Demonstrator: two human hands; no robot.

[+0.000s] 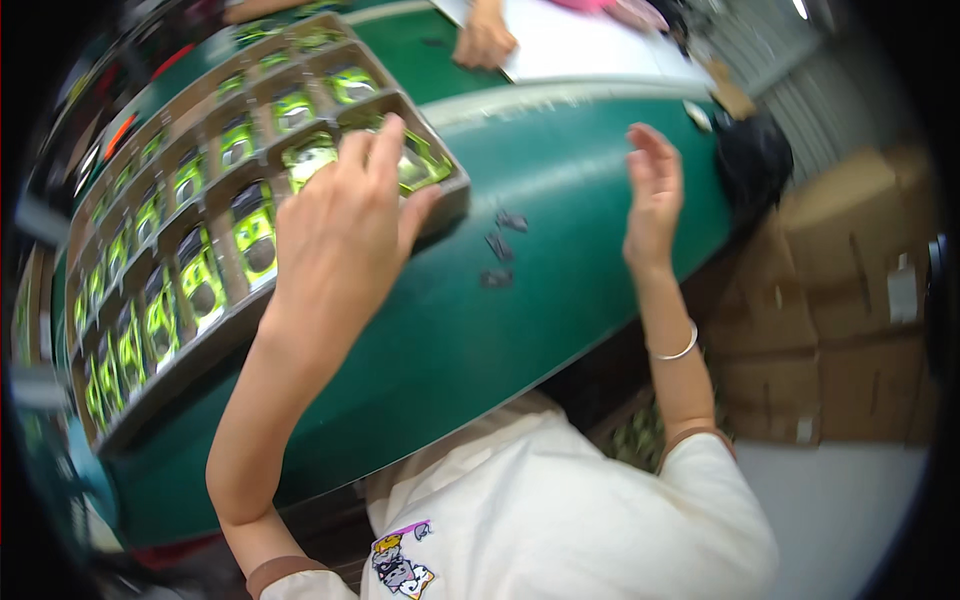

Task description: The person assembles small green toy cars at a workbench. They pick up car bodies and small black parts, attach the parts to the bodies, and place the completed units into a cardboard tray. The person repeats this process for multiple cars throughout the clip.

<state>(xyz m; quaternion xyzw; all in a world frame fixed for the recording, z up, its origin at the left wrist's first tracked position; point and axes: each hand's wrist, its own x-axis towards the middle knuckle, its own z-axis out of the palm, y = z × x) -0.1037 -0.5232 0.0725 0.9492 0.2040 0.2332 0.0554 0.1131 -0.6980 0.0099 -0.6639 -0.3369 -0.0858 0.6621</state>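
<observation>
My left hand is over the near right corner of a grey-brown divided tray. Its thumb and index finger are spread on either side of a bright yellow-green part in the corner compartment; whether they touch it I cannot make out. Similar yellow-green parts with dark and clear areas fill many other compartments. Held up over the right end of the green table, my right hand has its fingers stretched out and nothing in it. Between the hands, several small dark pieces lie on the table.
Across the table, another person's hand rests by a white board. A black bag hangs near the table's right end. Stacked cardboard boxes stand to the right.
</observation>
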